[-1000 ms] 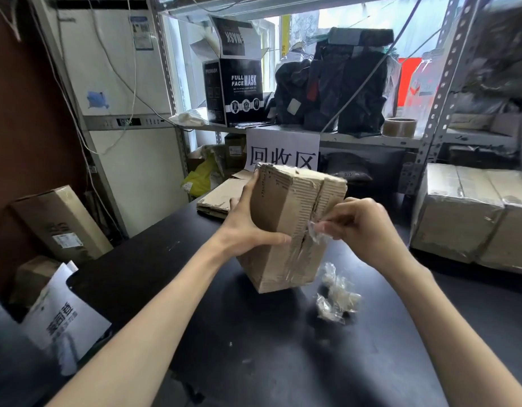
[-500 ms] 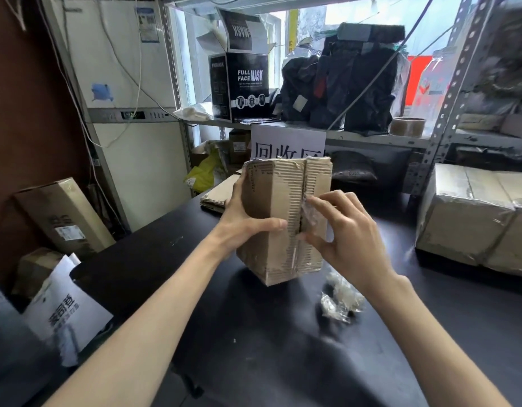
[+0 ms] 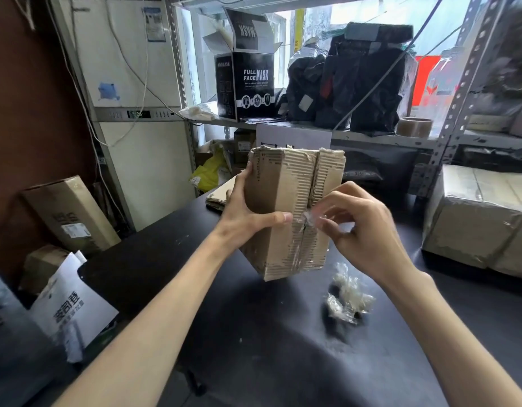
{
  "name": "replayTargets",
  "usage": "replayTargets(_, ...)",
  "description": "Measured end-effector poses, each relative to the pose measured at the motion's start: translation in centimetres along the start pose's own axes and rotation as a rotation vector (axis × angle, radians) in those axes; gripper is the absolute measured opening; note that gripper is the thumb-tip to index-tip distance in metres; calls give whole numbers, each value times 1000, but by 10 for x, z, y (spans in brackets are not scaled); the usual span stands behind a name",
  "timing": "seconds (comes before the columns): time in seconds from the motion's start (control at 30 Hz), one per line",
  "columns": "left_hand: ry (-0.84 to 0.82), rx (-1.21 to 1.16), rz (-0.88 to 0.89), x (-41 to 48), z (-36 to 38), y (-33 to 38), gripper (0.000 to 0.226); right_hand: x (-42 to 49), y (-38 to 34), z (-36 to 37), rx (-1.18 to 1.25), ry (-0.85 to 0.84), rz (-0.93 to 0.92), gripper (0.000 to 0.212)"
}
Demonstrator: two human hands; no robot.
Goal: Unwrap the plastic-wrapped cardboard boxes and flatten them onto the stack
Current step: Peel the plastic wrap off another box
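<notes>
Plastic wad (image 3: 349, 298) btwn arms; wrapped boxes (image 3: 482, 221) right.

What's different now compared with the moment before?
The right hand, fingers spread against the box half a second ago, now pinches a scrap of clear plastic at its seam. The left hand still grips the box; the crumpled plastic stays on the table.

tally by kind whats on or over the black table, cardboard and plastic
cardboard box, held: 1
flattened cardboard stack: 1
plastic-wrapped bundle: 1
loose plastic pile: 1
plastic strip, pinched: 1
total: 5
</notes>
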State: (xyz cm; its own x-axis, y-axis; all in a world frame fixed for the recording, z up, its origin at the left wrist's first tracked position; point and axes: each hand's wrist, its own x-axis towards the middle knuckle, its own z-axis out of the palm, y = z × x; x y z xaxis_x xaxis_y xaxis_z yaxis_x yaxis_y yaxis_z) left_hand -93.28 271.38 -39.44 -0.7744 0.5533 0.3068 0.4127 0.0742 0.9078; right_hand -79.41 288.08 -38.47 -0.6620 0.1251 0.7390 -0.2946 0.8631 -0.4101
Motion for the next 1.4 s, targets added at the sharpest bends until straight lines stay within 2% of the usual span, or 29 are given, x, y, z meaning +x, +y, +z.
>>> replayTargets(0.1,-10,6,10,1,1,5,137,-1,-8,-4,116,132,75,19)
replayTargets(0.2,-5,21,12,4,0,10,139,-2,-9,-6,119,181,97,19)
replayTargets(0.3,1,28,-4,5,0,9,139,-3,-10,-7,-27,124,64,24)
replayTargets(0.43,10,19,-33,3,1,2,141,-4,-10,-3,-131,9,15,54)
replayTargets(0.53,32,-57,-55,0,3,-2,134,-3,-4,0,-151,-45,-101,31)
replayTargets(0.63,38,-122,-62,-1,4,-1,126,-5,1,7,-245,-39,-170,36)
replayTargets(0.8,9,-128,-46,0,4,5,129,-8,3,8,-158,63,-225,15)
replayTargets(0.9,21,-155,-63,0,4,5,129,-4,4,3,-89,-24,-163,19)
replayTargets(1.03,-12,-133,-58,-2,3,2,126,1,-1,-1,131,-149,42,21)
replayTargets(1.1,-43,-121,-54,-3,4,3,129,2,-4,-1,201,-110,139,22)
replayTargets(1.17,-52,-113,-47,-3,4,5,130,2,-8,-1,151,-47,166,23)
replayTargets(1.4,-78,-100,-33,-2,0,13,131,2,-11,-7,2,196,107,31)
